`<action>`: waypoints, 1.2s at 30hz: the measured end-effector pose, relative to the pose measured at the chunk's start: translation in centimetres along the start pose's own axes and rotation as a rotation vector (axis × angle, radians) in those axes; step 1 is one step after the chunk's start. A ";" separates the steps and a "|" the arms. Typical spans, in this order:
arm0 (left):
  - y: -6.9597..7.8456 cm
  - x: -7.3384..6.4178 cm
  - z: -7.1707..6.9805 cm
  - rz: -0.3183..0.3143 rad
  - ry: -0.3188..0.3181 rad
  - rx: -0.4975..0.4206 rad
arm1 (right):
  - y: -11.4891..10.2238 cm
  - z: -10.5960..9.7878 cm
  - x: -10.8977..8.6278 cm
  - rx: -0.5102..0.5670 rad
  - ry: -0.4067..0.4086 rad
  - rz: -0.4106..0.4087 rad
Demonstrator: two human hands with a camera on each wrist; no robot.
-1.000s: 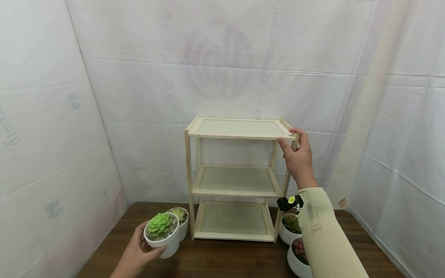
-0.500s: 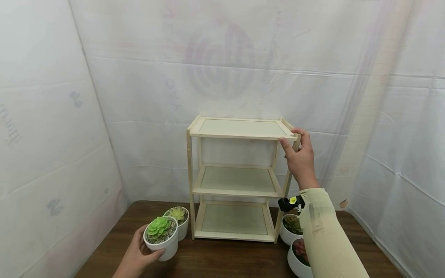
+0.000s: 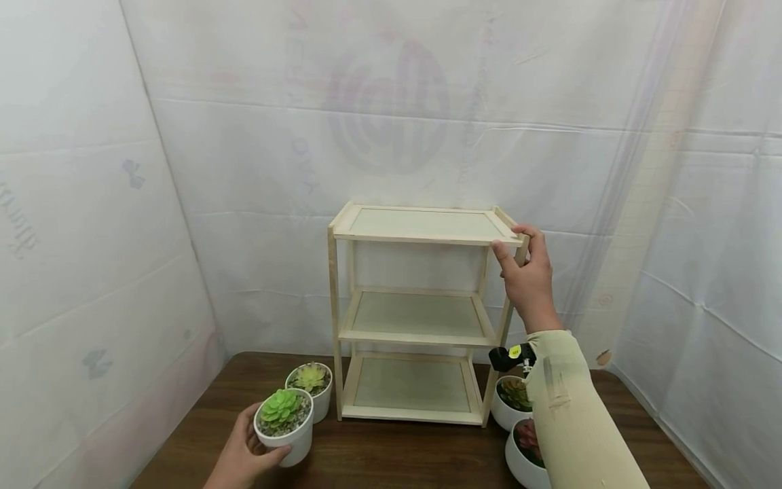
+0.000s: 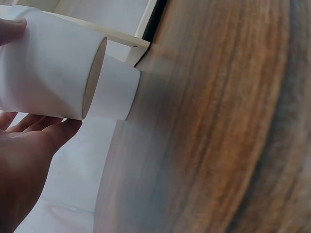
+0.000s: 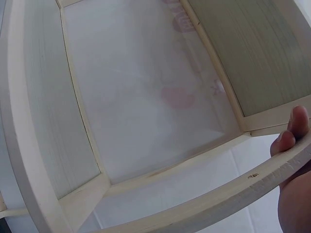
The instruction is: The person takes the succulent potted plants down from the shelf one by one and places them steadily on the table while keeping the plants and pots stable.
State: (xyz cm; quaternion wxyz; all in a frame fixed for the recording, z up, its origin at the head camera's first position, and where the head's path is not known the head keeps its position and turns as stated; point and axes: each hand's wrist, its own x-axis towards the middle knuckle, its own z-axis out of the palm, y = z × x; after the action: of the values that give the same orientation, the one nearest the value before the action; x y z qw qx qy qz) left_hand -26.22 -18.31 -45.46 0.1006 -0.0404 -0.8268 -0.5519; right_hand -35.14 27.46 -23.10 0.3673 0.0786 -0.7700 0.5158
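In the head view my left hand (image 3: 241,445) grips a white pot (image 3: 297,445) by its side, thumb in front and fingers behind. It holds a bright green succulent (image 3: 281,409) set in gravel. The left wrist view shows the tilted pot (image 4: 53,68) with its base raised off the tabletop, in front of a second white pot (image 4: 114,87). That second pot carries a paler succulent (image 3: 310,377) beside the shelf's left leg. My right hand (image 3: 530,285) grips the upper right front corner of a three-tier wooden shelf (image 3: 418,339), its fingers curled round the post (image 5: 252,182).
Partly under my right sleeve (image 3: 568,401) stand two white pots, one with a green-brown succulent (image 3: 513,394), the nearer with a red one (image 3: 527,441). The shelf stands on a dark wooden table (image 3: 391,451). White sheeting (image 3: 244,170) hangs behind and at both sides.
My left hand has come down slightly with the potted succulent, uncovering more of the paler plant behind. The right hand keeps its hold on the shelf corner.
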 end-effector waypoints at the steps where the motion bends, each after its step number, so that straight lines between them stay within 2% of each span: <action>1: -0.1 0.0 0.0 -0.006 -0.003 0.004 | 0.0 0.0 0.0 -0.001 -0.001 0.002; 7: -0.5 -0.1 0.1 -0.071 -0.020 0.054 | -0.2 0.0 -0.1 0.006 -0.007 -0.002; 10: -0.6 -0.1 0.1 -0.079 -0.032 0.073 | -0.3 -0.1 -0.1 0.012 -0.011 -0.011; 19: -1.3 -0.1 0.1 -0.137 -0.071 0.060 | -0.1 -0.1 0.0 0.015 -0.013 -0.001; 28: -1.7 -0.3 0.1 -0.176 -0.074 0.068 | -0.2 0.2 -0.2 0.018 -0.011 -0.021; 31: -1.9 -0.4 0.0 -0.201 -0.081 0.058 | -0.2 0.2 -0.2 0.012 -0.012 -0.020; 36: -1.8 -0.4 -0.1 -0.223 -0.106 -0.019 | -0.3 0.0 -0.1 0.004 -0.009 -0.021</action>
State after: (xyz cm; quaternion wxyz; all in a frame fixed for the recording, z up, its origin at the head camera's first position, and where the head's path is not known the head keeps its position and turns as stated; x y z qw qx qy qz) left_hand -26.15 -19.08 -47.16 -0.0055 0.0217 -0.8250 -0.5647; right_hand -34.91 27.28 -22.96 0.3689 0.0901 -0.7697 0.5131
